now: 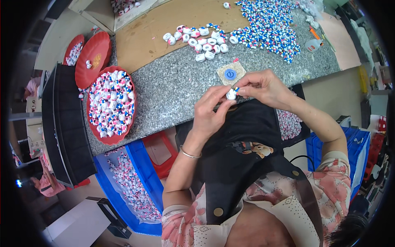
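Note:
Near the front edge of the speckled stone worktop [164,86], both of my hands meet at one small white figurine piece [231,95]. My left hand [210,110] pinches its white body between thumb and fingers. At its upper right, my right hand [265,88] pinches a small blue part [237,89], which touches the white body. Just beyond my fingers, a round blue disc [230,74] sits on a pale square pad [221,74]. Several loose white hollow pieces [204,42] with pink marks lie farther back on the worktop.
A large heap of small blue-and-white parts [267,26] covers the back right. At the left stands a red scalloped tray [111,138] full of finished-looking pieces, with another red tray [84,72] behind. A blue crate [154,181] of pieces is below. A small bottle [313,44] lies at right.

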The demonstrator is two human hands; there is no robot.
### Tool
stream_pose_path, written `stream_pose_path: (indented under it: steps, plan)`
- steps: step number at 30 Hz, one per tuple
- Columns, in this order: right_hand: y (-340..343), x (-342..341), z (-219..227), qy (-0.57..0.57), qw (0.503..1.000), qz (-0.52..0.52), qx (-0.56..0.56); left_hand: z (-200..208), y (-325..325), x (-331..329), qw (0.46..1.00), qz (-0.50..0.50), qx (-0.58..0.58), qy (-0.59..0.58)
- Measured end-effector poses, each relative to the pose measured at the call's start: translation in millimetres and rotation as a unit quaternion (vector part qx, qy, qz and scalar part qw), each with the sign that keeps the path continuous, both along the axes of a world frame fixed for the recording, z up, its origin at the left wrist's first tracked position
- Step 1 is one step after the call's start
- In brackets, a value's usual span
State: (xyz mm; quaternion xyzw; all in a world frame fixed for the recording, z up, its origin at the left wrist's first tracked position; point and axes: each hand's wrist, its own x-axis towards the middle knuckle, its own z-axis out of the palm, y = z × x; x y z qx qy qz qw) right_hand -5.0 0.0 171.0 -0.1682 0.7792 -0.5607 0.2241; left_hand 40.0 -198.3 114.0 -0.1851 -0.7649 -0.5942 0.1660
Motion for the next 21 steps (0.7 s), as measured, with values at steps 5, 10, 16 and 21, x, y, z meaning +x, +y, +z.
stream_pose_path:
  steps: [5, 10, 16, 21]
  plan:
    - [-2.0, 11.9, 11.8, 0.326, 0.942, 0.075, 0.018, 12.6, -11.6, 4.0, 0.939, -0.187, 0.159, -0.242]
    - [-14.7, 34.4, -3.2, 0.334, 0.943, 0.006, -0.008, 5.9, 5.2, 29.8, 0.869, -0.144, 0.345, -0.324]
    - [-4.6, 8.0, -7.1, 0.261, 0.965, 0.017, 0.022, -0.5, 10.1, 4.3, 0.82, -0.146, 0.387, -0.395]
    - [-5.7, 6.3, -11.6, 0.222, 0.974, 0.036, -0.016, 12.8, -7.8, 3.5, 0.859, -0.142, 0.306, -0.385]
